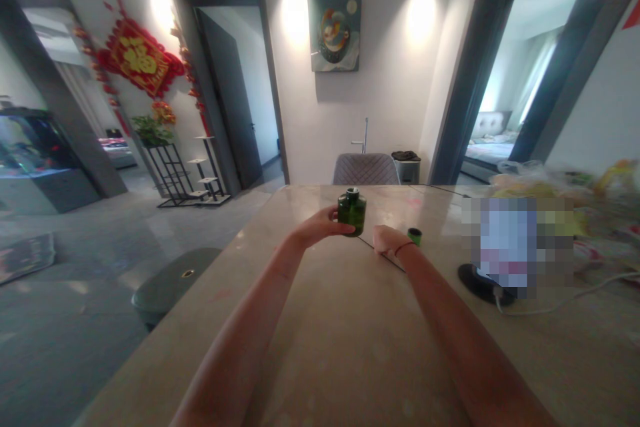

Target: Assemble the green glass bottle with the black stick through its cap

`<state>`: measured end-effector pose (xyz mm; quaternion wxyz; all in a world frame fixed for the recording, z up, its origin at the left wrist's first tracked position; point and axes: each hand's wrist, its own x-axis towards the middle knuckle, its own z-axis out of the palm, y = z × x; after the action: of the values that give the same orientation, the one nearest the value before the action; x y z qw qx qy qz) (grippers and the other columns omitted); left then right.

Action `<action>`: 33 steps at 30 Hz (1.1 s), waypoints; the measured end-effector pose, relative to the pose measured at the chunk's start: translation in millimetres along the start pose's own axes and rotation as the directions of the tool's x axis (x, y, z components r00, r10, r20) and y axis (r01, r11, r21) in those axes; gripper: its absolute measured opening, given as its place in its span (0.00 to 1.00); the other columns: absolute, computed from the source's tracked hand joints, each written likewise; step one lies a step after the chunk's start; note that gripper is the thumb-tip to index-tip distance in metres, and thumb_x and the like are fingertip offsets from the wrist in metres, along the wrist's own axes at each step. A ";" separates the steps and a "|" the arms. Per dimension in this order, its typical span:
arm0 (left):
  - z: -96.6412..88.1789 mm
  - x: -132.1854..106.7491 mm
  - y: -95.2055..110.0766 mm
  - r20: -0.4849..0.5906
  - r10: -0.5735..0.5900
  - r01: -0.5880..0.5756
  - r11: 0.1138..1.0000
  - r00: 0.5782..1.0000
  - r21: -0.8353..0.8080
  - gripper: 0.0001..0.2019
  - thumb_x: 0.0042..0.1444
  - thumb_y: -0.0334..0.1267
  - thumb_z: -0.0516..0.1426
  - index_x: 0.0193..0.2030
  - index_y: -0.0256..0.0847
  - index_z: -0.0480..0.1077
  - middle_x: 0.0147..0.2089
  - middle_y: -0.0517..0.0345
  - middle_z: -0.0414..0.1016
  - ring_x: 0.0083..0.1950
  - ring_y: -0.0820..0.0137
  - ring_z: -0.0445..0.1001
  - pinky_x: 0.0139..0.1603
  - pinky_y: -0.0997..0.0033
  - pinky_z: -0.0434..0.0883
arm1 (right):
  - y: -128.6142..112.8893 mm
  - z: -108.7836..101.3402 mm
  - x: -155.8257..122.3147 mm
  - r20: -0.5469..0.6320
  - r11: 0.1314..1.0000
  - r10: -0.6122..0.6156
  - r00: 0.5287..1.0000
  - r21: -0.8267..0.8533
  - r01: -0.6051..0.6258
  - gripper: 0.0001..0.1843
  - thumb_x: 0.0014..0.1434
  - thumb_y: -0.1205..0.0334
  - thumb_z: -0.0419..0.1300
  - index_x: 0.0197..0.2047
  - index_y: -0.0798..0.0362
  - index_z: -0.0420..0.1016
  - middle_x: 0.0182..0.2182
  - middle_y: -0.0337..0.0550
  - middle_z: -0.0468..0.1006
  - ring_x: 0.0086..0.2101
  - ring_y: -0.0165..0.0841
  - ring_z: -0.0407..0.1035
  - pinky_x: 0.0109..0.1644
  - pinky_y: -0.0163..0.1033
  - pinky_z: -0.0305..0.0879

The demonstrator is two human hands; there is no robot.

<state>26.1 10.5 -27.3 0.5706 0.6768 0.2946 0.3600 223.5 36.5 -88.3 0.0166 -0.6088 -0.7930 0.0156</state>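
My left hand (327,223) is wrapped round a dark green bottle (351,215), held upright above the table's far part. The bottle's neck looks uncapped, with a pale rim. Just right of it, my right hand (387,240) is closed, with a thin dark stick (397,265) running through its lower fingers. One end of the stick points left toward the bottle's base, the other slants down to the right. The fingertips of this hand are mostly hidden. A small green cap (414,236) stands on the table beside my right wrist, which wears a thin band.
The beige table (345,347) spans the foreground. At right, a blurred-out upright object stands on a black round base (485,285) with a white cable (560,307); plastic bags (530,177) lie behind. A grey chair (367,169) faces me; a green stool (175,280) is left.
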 end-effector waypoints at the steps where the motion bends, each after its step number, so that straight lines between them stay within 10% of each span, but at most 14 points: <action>1: 0.3 -0.1 0.2 -0.002 -0.003 0.003 1.000 1.000 -0.009 0.24 0.36 0.31 0.68 0.44 0.34 0.70 0.45 0.48 0.73 0.43 0.68 0.73 0.50 0.61 0.68 | 0.3 0.2 -0.4 0.005 1.000 -0.004 1.000 -0.003 0.004 0.17 0.40 0.71 0.64 0.37 0.60 0.79 0.34 0.54 0.80 0.38 0.41 0.74 0.39 0.34 0.67; 33: -0.1 -4.1 5.8 -0.038 -0.051 0.048 0.996 0.998 -0.069 0.24 0.34 0.30 0.68 0.42 0.33 0.70 0.44 0.50 0.73 0.42 0.70 0.73 0.51 0.61 0.68 | -6.9 -5.2 0.9 0.045 0.997 -0.044 0.998 0.063 0.041 0.11 0.42 0.71 0.62 0.33 0.60 0.78 0.32 0.52 0.79 0.35 0.37 0.73 0.36 0.32 0.65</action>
<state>23.6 6.2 -22.2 0.5960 0.6423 0.3102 0.3688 216.8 35.6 -82.8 0.0177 -0.5907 -0.8049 0.0539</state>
